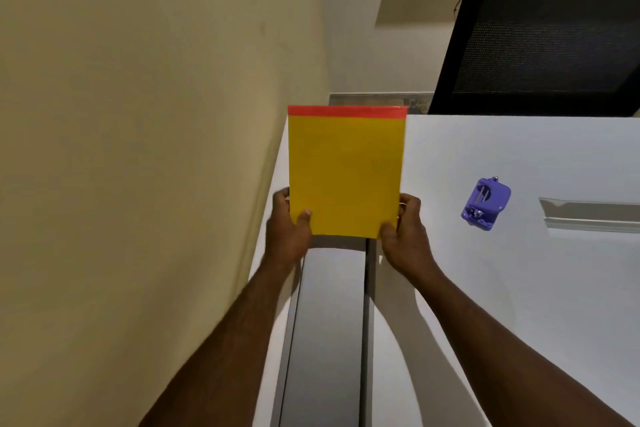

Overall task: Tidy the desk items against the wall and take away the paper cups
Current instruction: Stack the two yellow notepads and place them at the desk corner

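A yellow notepad (346, 173) with a red top strip is held at its lower corners by both my hands, above the white desk (485, 156) close to the beige wall (138, 149) on the left. My left hand (289, 225) grips the lower left corner, thumb on the front. My right hand (403, 225) grips the lower right corner. A purple hole punch (486, 203) lies on the desk to the right of the pad. No paper cups are in view.
A grey laptop-like slab (325, 322) lies on the desk under my forearms, along the wall. A silvery flat object (588, 215) sits at the right edge. A black mesh chair back (540, 28) stands beyond the desk's far edge.
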Tool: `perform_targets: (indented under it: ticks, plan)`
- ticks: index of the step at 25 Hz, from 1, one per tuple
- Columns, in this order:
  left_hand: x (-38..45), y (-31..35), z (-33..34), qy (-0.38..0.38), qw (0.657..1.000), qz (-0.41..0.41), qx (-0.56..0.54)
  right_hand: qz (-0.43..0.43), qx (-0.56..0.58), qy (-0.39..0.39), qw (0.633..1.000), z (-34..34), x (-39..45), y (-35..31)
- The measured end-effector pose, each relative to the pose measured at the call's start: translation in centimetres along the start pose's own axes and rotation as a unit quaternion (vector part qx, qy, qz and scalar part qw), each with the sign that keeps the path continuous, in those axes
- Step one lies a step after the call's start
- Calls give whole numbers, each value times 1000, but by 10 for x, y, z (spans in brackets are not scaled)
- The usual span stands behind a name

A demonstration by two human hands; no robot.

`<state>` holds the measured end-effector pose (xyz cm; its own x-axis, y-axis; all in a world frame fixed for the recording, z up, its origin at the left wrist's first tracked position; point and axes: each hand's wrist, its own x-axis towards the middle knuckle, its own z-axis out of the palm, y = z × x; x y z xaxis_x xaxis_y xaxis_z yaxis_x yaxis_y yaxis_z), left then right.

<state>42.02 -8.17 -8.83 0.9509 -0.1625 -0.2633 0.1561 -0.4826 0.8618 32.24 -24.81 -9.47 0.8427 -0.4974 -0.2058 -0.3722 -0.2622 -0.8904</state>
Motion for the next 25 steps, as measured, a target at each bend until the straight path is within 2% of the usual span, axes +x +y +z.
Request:
perform_targets:
  ticks: [3,6,14,19,20,22,25]
  plan:
    - [49,7,-16,20,997,-62,35,56,17,-27,998,19,33,-14]
    - [81,-5,-18,10,991,-91,96,81,-37,-38,995,40,60,-11]
    - [106,-1,4,60,970,-88,219,51,-130,-45,989,51,88,0]
    - [103,-8,4,44,972,-72,219,46,-72,-43,995,46,74,1]
    - [98,-13,4,29,976,-77,201,29,-62,-10,998,42,63,4]
    - [81,-30,5,17,981,-59,181,-17,-57,130,990,29,37,13]
    - [42,-61,6,46,975,19,216,-54,-40,378,923,-4,8,31]
